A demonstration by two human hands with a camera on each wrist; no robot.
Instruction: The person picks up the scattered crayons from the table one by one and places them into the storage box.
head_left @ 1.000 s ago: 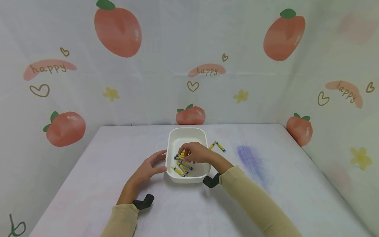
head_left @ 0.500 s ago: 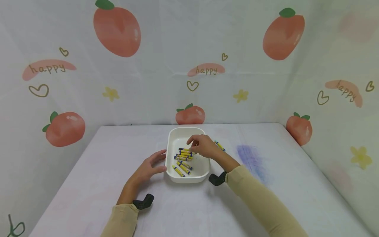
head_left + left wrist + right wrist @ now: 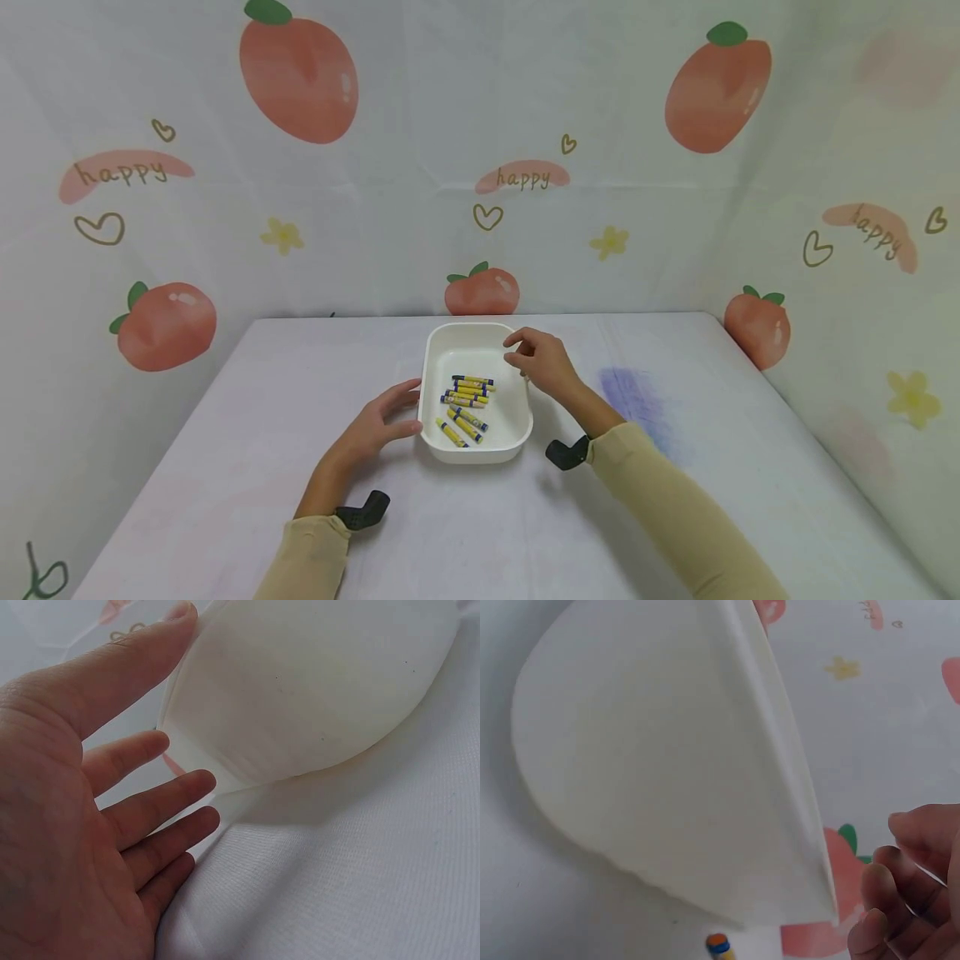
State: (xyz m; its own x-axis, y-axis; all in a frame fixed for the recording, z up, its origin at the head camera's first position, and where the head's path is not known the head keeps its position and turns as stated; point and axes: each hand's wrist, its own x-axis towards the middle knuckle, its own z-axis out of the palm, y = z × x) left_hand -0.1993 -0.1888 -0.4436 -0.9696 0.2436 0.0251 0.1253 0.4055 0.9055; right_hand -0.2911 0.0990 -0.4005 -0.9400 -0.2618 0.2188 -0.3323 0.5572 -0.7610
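A white rectangular tray (image 3: 476, 456) stands on the table, with several yellow-and-blue crayons (image 3: 462, 402) lying in its near half. My left hand (image 3: 371, 427) is at the tray's left side, its fingers and thumb spread near the wall. My right hand (image 3: 551, 367) hovers over the tray's right rim with loosely bent fingers and nothing between them. In the right wrist view, the thumb and fingertips are apart, beyond the rim. There, an orange-tipped crayon (image 3: 718, 945) lies on the table beside the tray; in the head view the right hand hides that spot.
The table (image 3: 225, 467) has a white cloth with a blue-purple smudge (image 3: 637, 404) right of the tray. A white curtain (image 3: 405, 125) printed with fruit and "happy" rises behind and at both sides. A black wrist camera (image 3: 567, 454) sits at the right sleeve.
My right hand has moved from the crayons inside the tray to the right and away, over the right rim. It now covers the loose crayons beside the tray. The left hand stays put.
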